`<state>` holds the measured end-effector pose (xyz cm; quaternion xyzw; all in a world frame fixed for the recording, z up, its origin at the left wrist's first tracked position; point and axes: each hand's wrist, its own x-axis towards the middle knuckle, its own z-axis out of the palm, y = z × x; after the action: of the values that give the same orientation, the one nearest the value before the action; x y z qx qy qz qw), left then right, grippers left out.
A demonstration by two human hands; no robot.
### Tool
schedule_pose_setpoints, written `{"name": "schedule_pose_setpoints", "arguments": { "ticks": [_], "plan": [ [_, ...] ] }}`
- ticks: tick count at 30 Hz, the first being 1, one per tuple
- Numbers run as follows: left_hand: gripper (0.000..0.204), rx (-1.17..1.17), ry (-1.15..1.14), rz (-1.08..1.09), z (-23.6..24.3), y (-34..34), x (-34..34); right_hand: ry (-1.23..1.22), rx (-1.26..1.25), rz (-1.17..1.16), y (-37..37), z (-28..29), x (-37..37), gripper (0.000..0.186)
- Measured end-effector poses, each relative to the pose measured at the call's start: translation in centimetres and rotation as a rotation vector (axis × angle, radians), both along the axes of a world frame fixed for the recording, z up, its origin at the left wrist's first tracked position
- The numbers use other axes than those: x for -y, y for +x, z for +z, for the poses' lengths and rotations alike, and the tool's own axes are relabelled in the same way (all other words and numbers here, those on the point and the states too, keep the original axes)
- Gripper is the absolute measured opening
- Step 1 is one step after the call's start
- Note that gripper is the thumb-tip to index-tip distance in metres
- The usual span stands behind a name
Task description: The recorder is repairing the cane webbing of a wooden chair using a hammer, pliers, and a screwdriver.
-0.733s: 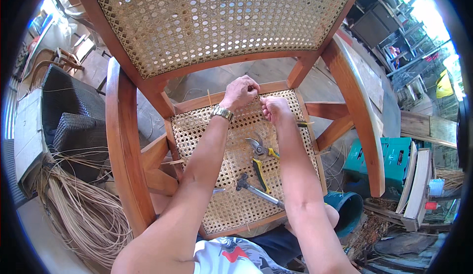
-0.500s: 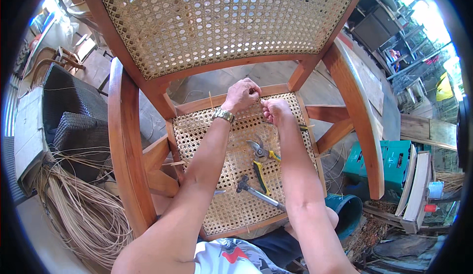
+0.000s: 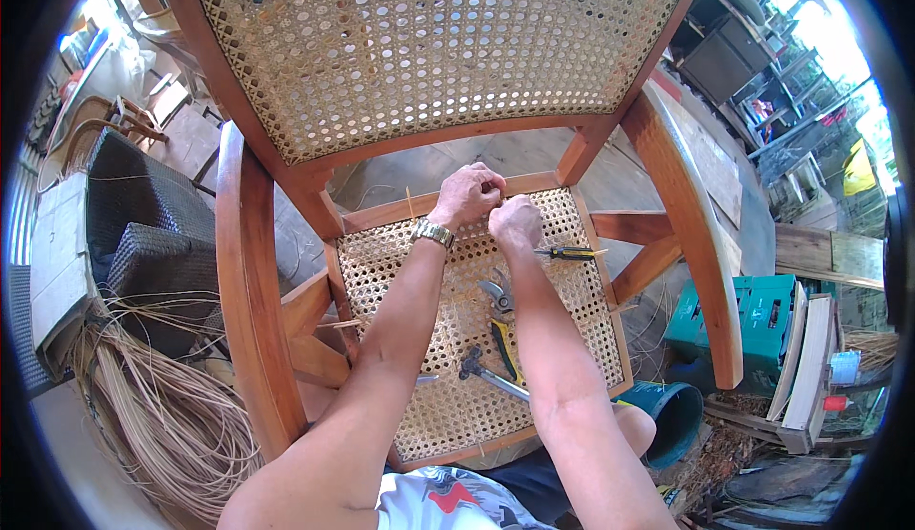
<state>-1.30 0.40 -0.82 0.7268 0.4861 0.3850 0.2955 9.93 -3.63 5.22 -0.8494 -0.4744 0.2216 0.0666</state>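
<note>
Both hands meet over the back rail of a wooden armchair's woven cane seat (image 3: 381,261). My left hand (image 3: 469,194), with a metal watch (image 3: 434,234) on its wrist, has its fingers curled inward. Beside it, my right hand (image 3: 516,223) is closed, fingertips near the left ones. What they pinch is too small to make out. On the seat lie pruning shears (image 3: 503,332) with yellow and dark handles, partly behind my right forearm, and a hammer (image 3: 491,375). A thin tool with a black and yellow handle (image 3: 570,254) rests by the seat's right side.
The chair's cane backrest (image 3: 448,49) rises ahead, with a wooden armrest on each side (image 3: 246,292). Bundled cane strands (image 3: 172,406) hang at left beside dark wicker furniture (image 3: 157,263). At right stand a green crate (image 3: 734,315) and a teal bucket (image 3: 679,420).
My right hand has moved left and slightly down, closer to my left hand. More of the black-and-yellow-handled tool now shows beside my right forearm. The view has shifted slightly.
</note>
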Motion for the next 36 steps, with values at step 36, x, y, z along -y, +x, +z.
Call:
{"name": "schedule_pose_setpoints", "arguments": {
  "ticks": [36],
  "plan": [
    [0.015,-0.030,0.163,0.007,-0.2,0.2,0.9,0.537,-0.010,0.268,2.3,-4.6,1.6,0.020]
  ]
}}
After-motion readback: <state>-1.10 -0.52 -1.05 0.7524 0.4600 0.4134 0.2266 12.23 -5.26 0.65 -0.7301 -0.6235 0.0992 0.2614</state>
